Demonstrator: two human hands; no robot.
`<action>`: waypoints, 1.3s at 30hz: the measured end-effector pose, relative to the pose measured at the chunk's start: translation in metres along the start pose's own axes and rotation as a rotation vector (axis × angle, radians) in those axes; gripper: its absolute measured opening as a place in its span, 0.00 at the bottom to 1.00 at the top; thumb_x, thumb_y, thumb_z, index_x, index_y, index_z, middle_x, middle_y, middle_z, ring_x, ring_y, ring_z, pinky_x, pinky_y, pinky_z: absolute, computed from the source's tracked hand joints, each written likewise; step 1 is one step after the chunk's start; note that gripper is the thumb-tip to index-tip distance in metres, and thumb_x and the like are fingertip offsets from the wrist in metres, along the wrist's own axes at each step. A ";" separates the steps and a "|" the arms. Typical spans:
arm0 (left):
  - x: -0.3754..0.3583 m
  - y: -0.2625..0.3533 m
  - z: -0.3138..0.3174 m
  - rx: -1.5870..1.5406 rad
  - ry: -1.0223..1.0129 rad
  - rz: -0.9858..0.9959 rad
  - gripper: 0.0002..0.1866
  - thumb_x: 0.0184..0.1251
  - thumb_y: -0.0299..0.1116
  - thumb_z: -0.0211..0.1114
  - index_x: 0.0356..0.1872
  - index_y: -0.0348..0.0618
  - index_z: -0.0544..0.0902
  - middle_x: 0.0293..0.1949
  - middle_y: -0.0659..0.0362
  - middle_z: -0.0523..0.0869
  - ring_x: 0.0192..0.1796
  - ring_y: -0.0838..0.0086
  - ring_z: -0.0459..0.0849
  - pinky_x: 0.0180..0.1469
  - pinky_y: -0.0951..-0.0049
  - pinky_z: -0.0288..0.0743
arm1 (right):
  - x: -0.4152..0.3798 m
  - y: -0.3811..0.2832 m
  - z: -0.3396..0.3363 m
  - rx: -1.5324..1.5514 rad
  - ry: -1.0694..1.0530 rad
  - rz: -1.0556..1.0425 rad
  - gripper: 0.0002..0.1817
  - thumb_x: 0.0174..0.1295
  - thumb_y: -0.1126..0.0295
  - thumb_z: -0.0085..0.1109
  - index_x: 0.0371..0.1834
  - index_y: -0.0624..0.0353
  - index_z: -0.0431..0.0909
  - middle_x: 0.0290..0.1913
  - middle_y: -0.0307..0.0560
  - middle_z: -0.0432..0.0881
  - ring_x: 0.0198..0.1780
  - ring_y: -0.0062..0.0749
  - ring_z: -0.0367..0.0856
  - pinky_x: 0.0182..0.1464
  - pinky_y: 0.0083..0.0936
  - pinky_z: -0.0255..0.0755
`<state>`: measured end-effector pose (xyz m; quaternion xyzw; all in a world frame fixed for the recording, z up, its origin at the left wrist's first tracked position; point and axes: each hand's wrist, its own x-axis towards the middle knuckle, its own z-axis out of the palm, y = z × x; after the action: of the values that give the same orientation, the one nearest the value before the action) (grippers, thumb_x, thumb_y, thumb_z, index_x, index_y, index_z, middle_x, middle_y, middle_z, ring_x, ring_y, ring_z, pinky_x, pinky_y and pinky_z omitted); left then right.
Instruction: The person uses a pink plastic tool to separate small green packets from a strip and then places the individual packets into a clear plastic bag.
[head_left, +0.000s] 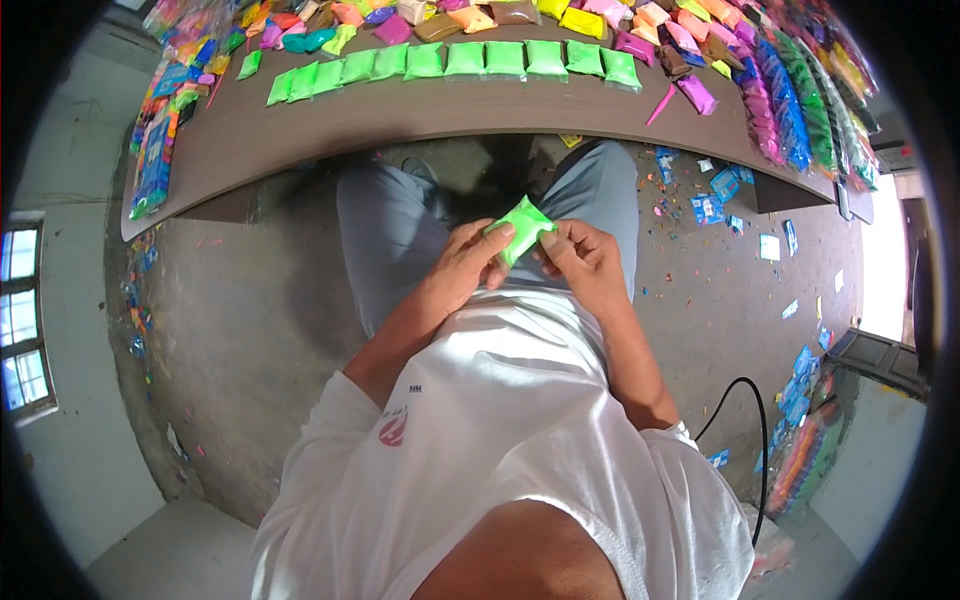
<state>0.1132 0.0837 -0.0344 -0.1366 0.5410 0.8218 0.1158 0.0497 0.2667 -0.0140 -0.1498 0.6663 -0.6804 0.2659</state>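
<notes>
A small bright green packet [522, 230], wrapped in clear film, is held over my lap between both hands. My left hand [468, 258] grips its left edge, with the thumb lying on top. My right hand [585, 256] pinches the lower right corner between thumb and fingers. Beyond my knees, a row of similar green packets [486, 59] lies side by side along the table [440, 112]. What is inside the packet is soft-looking, but I cannot make out its kind.
Many coloured packets [470, 18] are heaped behind the row. Strips of bagged packets [790, 115] hang at the table's right end. A pink stick [661, 104] lies near the right. Blue wrappers [708, 209] litter the floor, and a black cable [762, 440] loops at my right.
</notes>
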 end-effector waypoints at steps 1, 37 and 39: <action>0.000 0.001 0.002 0.003 0.005 0.002 0.20 0.68 0.49 0.60 0.33 0.38 0.76 0.21 0.65 0.72 0.20 0.84 0.68 0.22 0.82 0.58 | 0.001 0.001 0.000 0.000 0.000 0.000 0.11 0.71 0.67 0.53 0.39 0.66 0.78 0.29 0.38 0.80 0.27 0.15 0.74 0.30 0.14 0.71; -0.001 0.003 0.004 -0.041 0.007 -0.006 0.18 0.70 0.47 0.59 0.36 0.38 0.77 0.22 0.65 0.72 0.20 0.85 0.67 0.21 0.82 0.58 | 0.002 0.002 0.002 0.139 0.028 0.081 0.11 0.71 0.68 0.53 0.38 0.66 0.80 0.27 0.38 0.80 0.24 0.14 0.72 0.26 0.14 0.67; -0.003 0.004 0.004 -0.066 0.007 -0.013 0.18 0.70 0.46 0.59 0.36 0.38 0.77 0.23 0.66 0.71 0.20 0.85 0.67 0.21 0.82 0.58 | 0.004 0.003 -0.002 0.064 0.063 0.062 0.11 0.71 0.68 0.54 0.41 0.66 0.79 0.29 0.38 0.81 0.27 0.16 0.74 0.28 0.14 0.69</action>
<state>0.1137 0.0858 -0.0282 -0.1465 0.5129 0.8380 0.1146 0.0455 0.2664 -0.0182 -0.0991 0.6565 -0.6971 0.2705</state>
